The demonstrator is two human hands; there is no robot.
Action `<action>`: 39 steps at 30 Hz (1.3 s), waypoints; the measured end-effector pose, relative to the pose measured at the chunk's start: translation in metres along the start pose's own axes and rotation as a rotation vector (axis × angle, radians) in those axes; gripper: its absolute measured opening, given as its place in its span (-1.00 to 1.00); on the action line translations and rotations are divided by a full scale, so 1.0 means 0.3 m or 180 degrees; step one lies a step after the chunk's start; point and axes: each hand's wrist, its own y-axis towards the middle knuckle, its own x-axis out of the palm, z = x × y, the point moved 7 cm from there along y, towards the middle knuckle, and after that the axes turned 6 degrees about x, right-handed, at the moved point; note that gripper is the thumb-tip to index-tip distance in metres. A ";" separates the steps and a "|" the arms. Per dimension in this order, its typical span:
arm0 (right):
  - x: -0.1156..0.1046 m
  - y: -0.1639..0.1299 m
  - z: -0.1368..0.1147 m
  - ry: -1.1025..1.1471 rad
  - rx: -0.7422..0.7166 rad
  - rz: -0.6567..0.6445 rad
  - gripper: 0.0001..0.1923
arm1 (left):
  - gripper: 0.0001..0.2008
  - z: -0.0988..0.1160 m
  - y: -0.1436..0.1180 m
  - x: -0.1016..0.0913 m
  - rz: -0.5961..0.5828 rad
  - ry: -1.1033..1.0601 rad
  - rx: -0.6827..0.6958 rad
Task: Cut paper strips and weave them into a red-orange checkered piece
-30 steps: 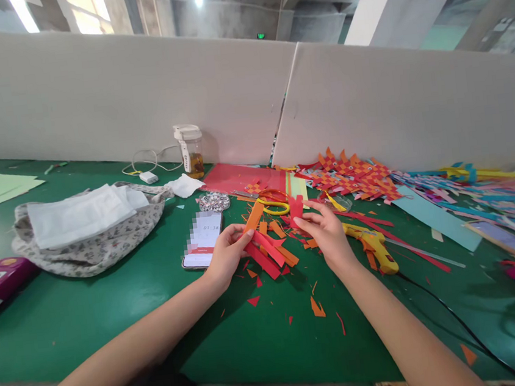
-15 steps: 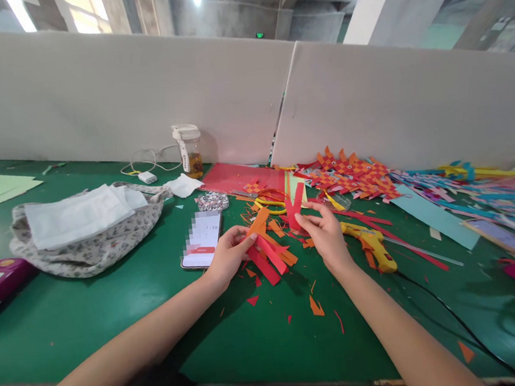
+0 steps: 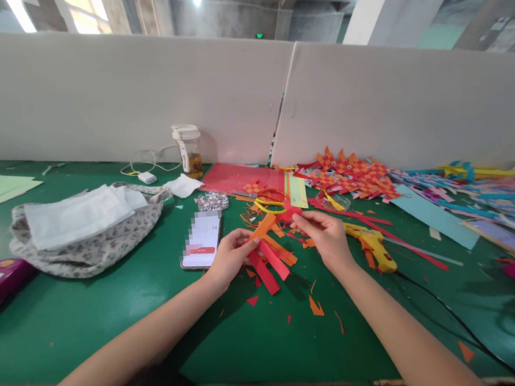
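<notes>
In the middle of the head view, my left hand (image 3: 232,254) is closed on a fan of orange and red paper strips (image 3: 271,259), pinched between thumb and fingers. My right hand (image 3: 325,235), to its right, pinches a red piece of paper (image 3: 290,210) by its near end. The two held bundles are close together but appear apart. Yellow-handled scissors (image 3: 268,207) lie just behind the held papers. Small red and orange offcuts (image 3: 316,305) are scattered beneath and in front of my hands.
A yellow glue gun (image 3: 373,247) with a black cord lies right of my right hand. Left stand a phone (image 3: 201,239) and a floral cloth bag (image 3: 84,254). Behind are a drink bottle (image 3: 192,154), red sheets (image 3: 237,176) and woven paper fish (image 3: 352,174).
The red paper in my right hand has tipped from upright to low and leftward, with that hand shifting slightly. In my left hand the strips have swung slightly downward.
</notes>
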 end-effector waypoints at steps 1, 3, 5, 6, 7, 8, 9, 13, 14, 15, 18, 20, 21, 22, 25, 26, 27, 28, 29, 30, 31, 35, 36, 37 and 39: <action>-0.005 0.002 -0.002 -0.0058 -0.0040 0.0049 -0.72 | -0.67 0.001 0.000 0.000 -0.0013 0.0053 0.0025; -0.008 0.005 -0.010 -0.0109 -0.0212 0.0013 -0.73 | -0.67 0.002 -0.001 0.001 -0.0045 0.0159 0.0086; -0.003 0.008 -0.015 -0.0073 -0.0380 -0.0136 -0.73 | -0.67 0.003 -0.002 0.006 -0.0118 0.0225 0.0142; -0.003 0.009 -0.015 -0.0005 -0.0423 -0.0181 -0.72 | -0.67 0.003 -0.002 0.009 -0.0153 0.0241 0.0153; -0.006 0.011 -0.011 0.0117 -0.0425 -0.0190 -0.72 | -0.67 0.002 -0.002 0.011 -0.0181 0.0247 0.0153; -0.011 0.014 -0.005 0.0296 -0.0384 -0.0165 -0.73 | -0.67 0.001 -0.002 0.013 -0.0198 0.0244 0.0148; -0.016 0.017 0.003 0.0512 -0.0304 -0.0135 -0.75 | -0.67 0.001 -0.002 0.014 -0.0201 0.0237 0.0141; -0.013 0.022 0.026 0.1300 0.0094 -0.0211 -0.86 | -0.66 -0.002 0.000 0.012 -0.0162 0.0207 0.0136; -0.007 0.019 0.022 0.1435 0.0145 -0.0295 -0.87 | -0.67 -0.003 0.000 0.012 -0.0154 0.0198 0.0140; 0.000 0.015 0.014 0.1580 0.0173 -0.0419 -0.87 | -0.67 -0.004 0.000 0.012 -0.0148 0.0190 0.0146; 0.020 -0.003 -0.024 0.2107 0.0215 -0.0868 -0.79 | -0.67 -0.007 0.001 0.010 -0.0112 0.0184 0.0155; 0.022 -0.010 -0.041 0.2330 0.0243 -0.1021 -0.77 | -0.67 -0.009 0.002 0.010 -0.0094 0.0189 0.0137; 0.022 -0.010 -0.041 0.2333 0.0258 -0.1021 -0.78 | -0.67 -0.009 0.003 0.010 -0.0098 0.0196 0.0130; 0.021 -0.007 -0.036 0.2257 0.0290 -0.0981 -0.79 | -0.67 -0.009 0.003 0.010 -0.0109 0.0203 0.0129; 0.024 0.005 0.013 0.1684 0.0503 -0.0719 -0.81 | -0.67 -0.005 0.004 0.011 -0.0150 0.0220 0.0137; 0.025 0.008 0.031 0.1456 0.0573 -0.0614 -0.80 | -0.68 -0.003 0.004 0.011 -0.0154 0.0216 0.0140; 0.026 0.010 0.045 0.1262 0.0604 -0.0525 -0.79 | -0.68 -0.002 0.003 0.012 -0.0158 0.0208 0.0141; 0.028 0.011 0.056 0.1105 0.0614 -0.0466 -0.78 | -0.67 -0.002 0.002 0.012 -0.0160 0.0205 0.0139; 0.030 0.011 0.061 0.0989 0.0600 -0.0430 -0.78 | -0.67 -0.002 0.002 0.013 -0.0170 0.0209 0.0136; 0.032 0.011 0.063 0.0907 0.0571 -0.0406 -0.78 | -0.68 -0.004 0.001 0.016 -0.0200 0.0222 0.0137; 0.034 0.010 0.062 0.0839 0.0540 -0.0391 -0.78 | -0.68 -0.006 0.000 0.020 -0.0259 0.0245 0.0141; 0.030 0.012 0.048 0.0552 0.0358 -0.0302 -0.76 | -0.70 -0.018 0.000 0.040 -0.0537 0.0329 0.0213; 0.027 0.014 0.045 0.0503 0.0316 -0.0274 -0.75 | -0.70 -0.021 0.002 0.041 -0.0556 0.0333 0.0223; 0.024 0.016 0.045 0.0473 0.0285 -0.0241 -0.75 | -0.70 -0.023 0.003 0.041 -0.0555 0.0334 0.0228; 0.016 0.021 0.047 0.0452 0.0240 -0.0152 -0.73 | -0.70 -0.025 0.005 0.039 -0.0536 0.0332 0.0224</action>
